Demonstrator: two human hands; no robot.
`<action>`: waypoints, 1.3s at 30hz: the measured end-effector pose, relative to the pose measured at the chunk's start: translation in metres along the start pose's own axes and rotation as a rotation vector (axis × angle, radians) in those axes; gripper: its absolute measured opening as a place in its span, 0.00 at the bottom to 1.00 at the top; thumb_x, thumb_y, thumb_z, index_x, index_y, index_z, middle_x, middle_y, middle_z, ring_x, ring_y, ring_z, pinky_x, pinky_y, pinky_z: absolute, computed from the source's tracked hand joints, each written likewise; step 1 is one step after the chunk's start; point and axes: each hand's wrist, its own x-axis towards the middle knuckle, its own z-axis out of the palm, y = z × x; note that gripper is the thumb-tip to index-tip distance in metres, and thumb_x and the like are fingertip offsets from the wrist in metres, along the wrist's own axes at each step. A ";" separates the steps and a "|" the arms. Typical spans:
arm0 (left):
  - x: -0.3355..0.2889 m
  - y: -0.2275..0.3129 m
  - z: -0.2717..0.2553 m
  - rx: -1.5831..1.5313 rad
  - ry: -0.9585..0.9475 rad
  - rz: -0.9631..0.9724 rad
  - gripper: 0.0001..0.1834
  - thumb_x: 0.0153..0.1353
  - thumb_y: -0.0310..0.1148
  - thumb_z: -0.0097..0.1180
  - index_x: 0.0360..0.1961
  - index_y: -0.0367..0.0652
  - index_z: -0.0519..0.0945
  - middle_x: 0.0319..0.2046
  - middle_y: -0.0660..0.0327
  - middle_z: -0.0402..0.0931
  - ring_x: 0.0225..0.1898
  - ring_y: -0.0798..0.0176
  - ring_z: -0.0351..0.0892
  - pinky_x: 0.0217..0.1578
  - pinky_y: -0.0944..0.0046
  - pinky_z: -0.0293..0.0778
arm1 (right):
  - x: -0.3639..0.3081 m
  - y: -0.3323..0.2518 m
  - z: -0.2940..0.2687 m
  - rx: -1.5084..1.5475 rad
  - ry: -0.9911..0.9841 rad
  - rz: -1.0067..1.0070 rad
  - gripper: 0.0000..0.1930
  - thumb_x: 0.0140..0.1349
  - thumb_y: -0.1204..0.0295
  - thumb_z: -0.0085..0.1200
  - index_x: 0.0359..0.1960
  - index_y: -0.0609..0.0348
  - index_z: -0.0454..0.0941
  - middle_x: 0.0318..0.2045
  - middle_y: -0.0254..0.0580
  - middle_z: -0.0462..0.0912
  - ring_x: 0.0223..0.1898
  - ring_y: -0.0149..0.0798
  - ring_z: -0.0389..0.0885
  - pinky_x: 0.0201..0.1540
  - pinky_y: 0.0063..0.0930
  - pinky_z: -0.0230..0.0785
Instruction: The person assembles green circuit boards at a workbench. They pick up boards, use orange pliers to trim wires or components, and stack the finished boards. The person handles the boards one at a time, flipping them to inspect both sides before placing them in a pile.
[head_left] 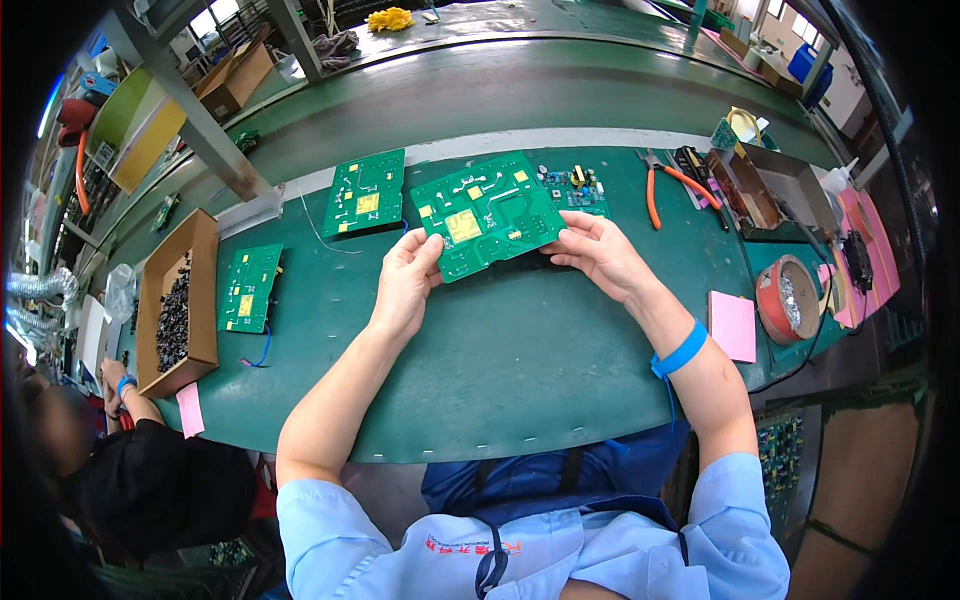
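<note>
- Your work looks to be under way: one green circuit board (490, 215) is up in your hands, right of the cardboard box (205, 300) and raised over the table (500, 375).
- Three others lie farther right of the box in turn: the nearest board (250, 290), a middle board (368, 192) and a component-side-up board (580, 190). I can't tell which are finished and which remain.
- Your left hand (407, 275) has its fingers closed on the held board's corner toward the box.
- Your right hand (603, 255) has its fingers pinching the edge away from the box.
</note>
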 end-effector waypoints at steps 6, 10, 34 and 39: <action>-0.002 0.002 0.000 -0.006 -0.002 -0.011 0.09 0.57 0.33 0.45 0.35 0.40 0.69 0.32 0.65 0.73 0.33 0.73 0.73 0.36 0.70 0.69 | 0.000 -0.001 0.004 0.005 0.020 0.003 0.19 0.54 0.70 0.48 0.47 0.63 0.64 0.39 0.40 0.73 0.40 0.33 0.72 0.41 0.24 0.65; 0.000 0.002 -0.002 -0.066 -0.051 -0.040 0.11 0.57 0.35 0.44 0.37 0.40 0.69 0.34 0.64 0.73 0.34 0.71 0.73 0.38 0.68 0.68 | 0.000 0.000 0.003 0.062 0.012 -0.013 0.18 0.53 0.72 0.48 0.46 0.64 0.64 0.38 0.41 0.74 0.38 0.33 0.73 0.41 0.24 0.65; 0.000 0.002 0.001 -0.544 -0.152 -0.166 0.22 0.49 0.22 0.49 0.47 0.38 0.63 0.44 0.56 0.67 0.47 0.58 0.66 0.51 0.55 0.60 | 0.003 -0.050 -0.138 -1.628 0.792 0.374 0.52 0.28 0.35 0.51 0.58 0.46 0.49 0.56 0.56 0.53 0.58 0.52 0.49 0.55 0.51 0.40; 0.000 0.000 -0.001 -0.538 -0.163 -0.142 0.20 0.50 0.20 0.47 0.47 0.37 0.63 0.44 0.55 0.67 0.47 0.58 0.66 0.50 0.55 0.61 | 0.009 -0.053 -0.128 -1.689 0.750 0.398 0.49 0.31 0.38 0.51 0.56 0.47 0.53 0.51 0.54 0.61 0.54 0.51 0.57 0.53 0.50 0.45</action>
